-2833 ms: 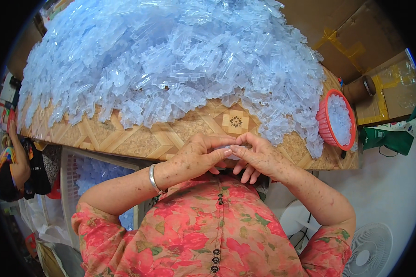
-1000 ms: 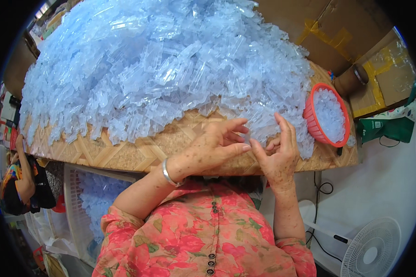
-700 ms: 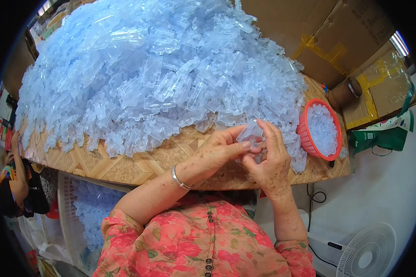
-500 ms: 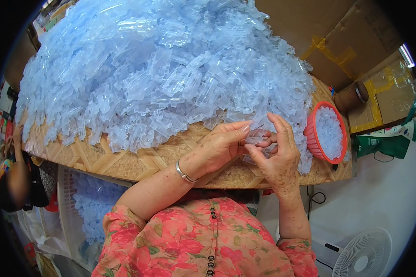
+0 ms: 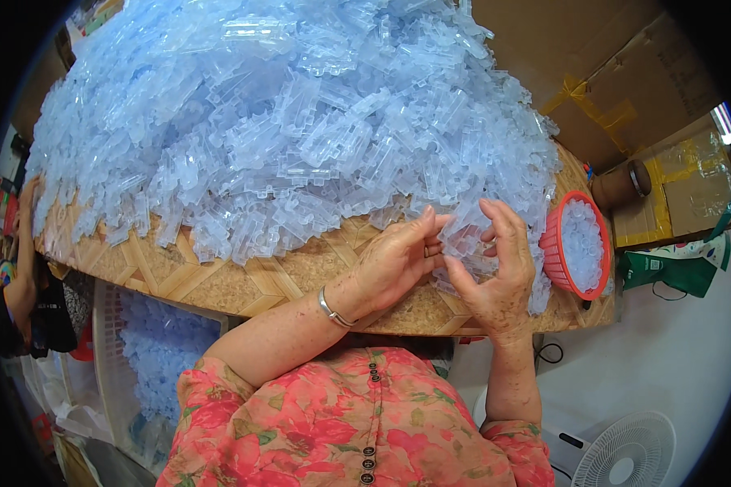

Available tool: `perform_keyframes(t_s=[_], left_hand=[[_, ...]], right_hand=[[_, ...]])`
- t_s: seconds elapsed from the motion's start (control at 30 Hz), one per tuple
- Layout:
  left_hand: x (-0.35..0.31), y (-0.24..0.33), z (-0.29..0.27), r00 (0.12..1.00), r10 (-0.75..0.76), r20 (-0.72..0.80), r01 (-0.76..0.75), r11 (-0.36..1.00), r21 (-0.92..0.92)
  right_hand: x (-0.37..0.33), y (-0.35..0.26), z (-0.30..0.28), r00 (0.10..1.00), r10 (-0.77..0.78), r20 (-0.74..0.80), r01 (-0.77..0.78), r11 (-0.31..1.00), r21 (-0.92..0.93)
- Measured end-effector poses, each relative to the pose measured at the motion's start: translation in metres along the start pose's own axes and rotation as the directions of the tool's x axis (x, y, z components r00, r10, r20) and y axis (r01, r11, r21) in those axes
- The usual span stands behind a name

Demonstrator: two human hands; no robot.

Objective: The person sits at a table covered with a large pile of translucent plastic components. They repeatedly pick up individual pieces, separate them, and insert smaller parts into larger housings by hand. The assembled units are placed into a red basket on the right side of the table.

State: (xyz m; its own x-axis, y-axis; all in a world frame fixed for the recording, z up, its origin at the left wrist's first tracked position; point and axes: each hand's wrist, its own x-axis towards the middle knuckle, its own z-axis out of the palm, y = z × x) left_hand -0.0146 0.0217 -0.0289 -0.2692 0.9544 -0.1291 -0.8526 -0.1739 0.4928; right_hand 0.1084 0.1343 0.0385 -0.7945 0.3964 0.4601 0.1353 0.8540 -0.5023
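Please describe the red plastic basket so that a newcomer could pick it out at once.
Find the wood-patterned table heaped with clear, bluish plastic pieces. Near its right end, beyond the person's right hand, stands a round, ribbed red plastic basket holding small translucent pieces. Its red rim sets it apart from the dark brown cylindrical container beyond.

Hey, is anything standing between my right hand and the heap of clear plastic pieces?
Nothing visible does. Your right hand is at the near edge of the heap, with clear pieces right beside it. The red basket stands off to the hand's right, not between.
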Motion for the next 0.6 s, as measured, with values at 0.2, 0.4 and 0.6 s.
perform_keyframes(t_s=[0.2, 0.4, 0.6], left_hand=[[-0.011, 0.013, 0.003, 0.992, -0.038, 0.117, 0.0, 0.951, 0.308], [-0.006, 0.008, 0.005, 0.995, 0.064, 0.076, -0.069, 0.995, 0.068], [-0.007, 0.006, 0.001, 0.995, 0.035, 0.093, -0.04, 0.998, 0.055]], right_hand=[[0.016, -0.003, -0.028, 0.913, -0.249, 0.324, 0.258, 0.966, 0.017], [-0.003, -0.003, -0.016, 0.996, 0.077, 0.046, -0.084, 0.983, 0.162], [-0.005, 0.01, -0.012, 0.983, 0.169, 0.066, -0.18, 0.952, 0.248]])
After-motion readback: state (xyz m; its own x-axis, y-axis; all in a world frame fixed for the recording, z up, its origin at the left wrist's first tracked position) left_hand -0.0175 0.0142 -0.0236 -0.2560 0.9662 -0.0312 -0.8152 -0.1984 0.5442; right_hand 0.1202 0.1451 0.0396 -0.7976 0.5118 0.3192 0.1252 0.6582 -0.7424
